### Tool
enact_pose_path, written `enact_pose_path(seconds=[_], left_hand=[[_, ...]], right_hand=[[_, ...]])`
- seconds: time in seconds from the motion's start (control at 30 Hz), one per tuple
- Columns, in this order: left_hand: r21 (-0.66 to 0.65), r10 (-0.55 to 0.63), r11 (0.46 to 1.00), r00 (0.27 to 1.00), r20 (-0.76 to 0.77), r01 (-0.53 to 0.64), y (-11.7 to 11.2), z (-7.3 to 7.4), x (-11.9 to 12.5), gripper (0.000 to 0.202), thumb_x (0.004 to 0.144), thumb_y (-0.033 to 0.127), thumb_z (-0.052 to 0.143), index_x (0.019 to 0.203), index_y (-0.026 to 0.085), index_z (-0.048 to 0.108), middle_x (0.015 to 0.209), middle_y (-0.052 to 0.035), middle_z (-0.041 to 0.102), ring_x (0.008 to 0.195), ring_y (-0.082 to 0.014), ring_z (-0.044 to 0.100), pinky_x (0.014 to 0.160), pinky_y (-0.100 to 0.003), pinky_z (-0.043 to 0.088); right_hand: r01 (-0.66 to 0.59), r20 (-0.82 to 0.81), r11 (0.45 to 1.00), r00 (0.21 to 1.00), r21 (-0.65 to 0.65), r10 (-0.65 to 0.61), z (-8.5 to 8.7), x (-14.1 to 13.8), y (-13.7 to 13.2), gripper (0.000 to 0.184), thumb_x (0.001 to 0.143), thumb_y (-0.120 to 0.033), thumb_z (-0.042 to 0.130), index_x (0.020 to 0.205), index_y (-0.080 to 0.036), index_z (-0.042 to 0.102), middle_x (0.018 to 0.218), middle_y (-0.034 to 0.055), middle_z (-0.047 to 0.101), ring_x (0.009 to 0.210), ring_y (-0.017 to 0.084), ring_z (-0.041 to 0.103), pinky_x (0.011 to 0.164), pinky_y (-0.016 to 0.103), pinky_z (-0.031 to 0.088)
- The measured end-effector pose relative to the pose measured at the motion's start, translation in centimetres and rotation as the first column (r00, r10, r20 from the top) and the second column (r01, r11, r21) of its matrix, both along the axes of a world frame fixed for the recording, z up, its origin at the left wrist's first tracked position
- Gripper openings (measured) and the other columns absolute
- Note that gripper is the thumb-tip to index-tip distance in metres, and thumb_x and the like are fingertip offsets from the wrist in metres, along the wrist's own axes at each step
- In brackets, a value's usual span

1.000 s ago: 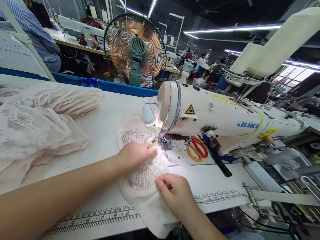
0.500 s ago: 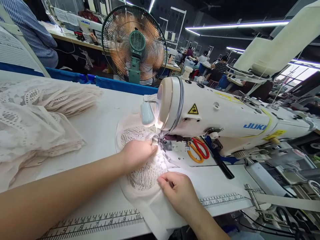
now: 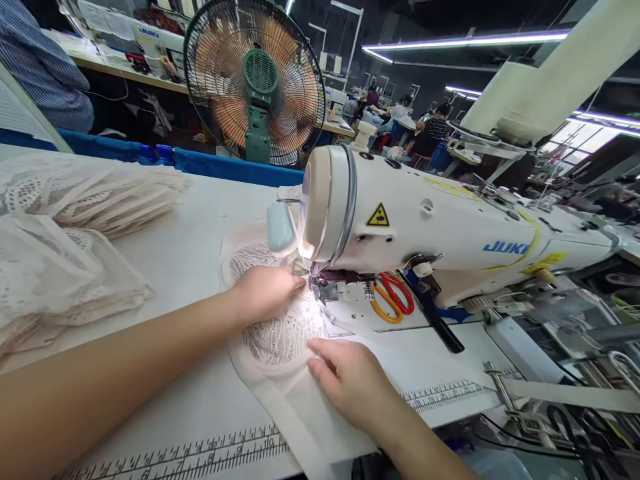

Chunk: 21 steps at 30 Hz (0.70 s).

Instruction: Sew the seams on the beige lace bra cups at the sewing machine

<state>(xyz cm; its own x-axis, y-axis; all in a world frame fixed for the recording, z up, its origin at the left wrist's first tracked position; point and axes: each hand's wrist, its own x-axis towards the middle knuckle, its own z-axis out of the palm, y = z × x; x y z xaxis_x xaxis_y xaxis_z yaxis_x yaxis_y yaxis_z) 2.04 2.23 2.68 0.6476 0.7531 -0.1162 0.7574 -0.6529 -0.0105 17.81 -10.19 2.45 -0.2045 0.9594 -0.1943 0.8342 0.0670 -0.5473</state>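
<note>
Lace piece (image 3: 283, 341) center frame, flat on the white table (image 3: 185, 293), upper part under the sewing machine (image 3: 405, 213) head. Left hand (image 3: 267, 292), center, nearly closed, thumb and fingers pinching the lace piece near the needle area. Right hand (image 3: 353, 380), lower center, loosely curled at its right edge; can't tell whether it grips. Scissors (image 3: 393, 298) right of center; fabric pile (image 3: 80, 260) at left; fan (image 3: 257, 87) upper center-left.
</note>
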Motion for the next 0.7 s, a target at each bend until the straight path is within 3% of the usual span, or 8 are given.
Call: enact_pose_path(seconds=[0.23, 0.4, 0.57, 0.7], left_hand=[[0.011, -0.019, 1.000, 0.999, 0.038, 0.018, 2.1, 0.1, -0.3, 0.029, 0.081, 0.013, 0.044, 0.092, 0.021, 0.069, 0.082, -0.0080, 0.068, 0.071, -0.0270, 0.064, 0.056, -0.033, 0.044], [0.063, -0.042, 0.997, 0.992, 0.119, 0.034, 4.1, -0.8, -0.4, 0.024, 0.082, 0.018, 0.047, 0.090, 0.024, 0.068, 0.097, -0.0068, 0.067, 0.093, -0.0286, 0.060, 0.074, -0.035, 0.047], [0.107, -0.004, 0.994, 0.974, 0.229, -0.021, 5.5, -1.5, -0.2, 0.017, 0.081, 0.023, 0.048, 0.081, 0.017, 0.064, 0.080, -0.0069, 0.063, 0.080, -0.0256, 0.059, 0.074, -0.037, 0.048], [0.128, -0.008, 0.991, 0.928, 0.373, -0.043, 5.8, -1.1, -0.7, 0.022, 0.089, 0.024, 0.041, 0.096, 0.013, 0.058, 0.096, -0.0059, 0.063, 0.090, -0.0191, 0.056, 0.084, -0.029, 0.047]], right_hand=[[-0.081, 0.260, 0.991, 0.960, -0.106, 0.106, 1.2, 0.3, 0.5, 0.051, 0.089, -0.033, 0.043, 0.138, -0.021, 0.044, 0.091, 0.0077, 0.072, 0.087, 0.025, 0.065, 0.065, 0.030, 0.042], [-0.121, 0.348, 0.983, 0.923, -0.138, 0.162, 1.3, 0.2, 1.5, 0.056, 0.090, -0.036, 0.041, 0.144, -0.021, 0.035, 0.081, 0.0065, 0.071, 0.080, 0.026, 0.065, 0.058, 0.030, 0.040], [-0.140, 0.433, 0.981, 0.883, -0.132, 0.184, 1.5, -0.4, 2.7, 0.058, 0.090, -0.039, 0.042, 0.144, -0.019, 0.033, 0.075, 0.0062, 0.070, 0.075, 0.025, 0.064, 0.052, 0.029, 0.037], [-0.140, 0.479, 0.977, 0.855, -0.159, 0.201, 1.6, -1.0, 3.5, 0.061, 0.090, -0.041, 0.042, 0.146, -0.017, 0.029, 0.071, 0.0061, 0.070, 0.067, 0.025, 0.064, 0.048, 0.030, 0.038]])
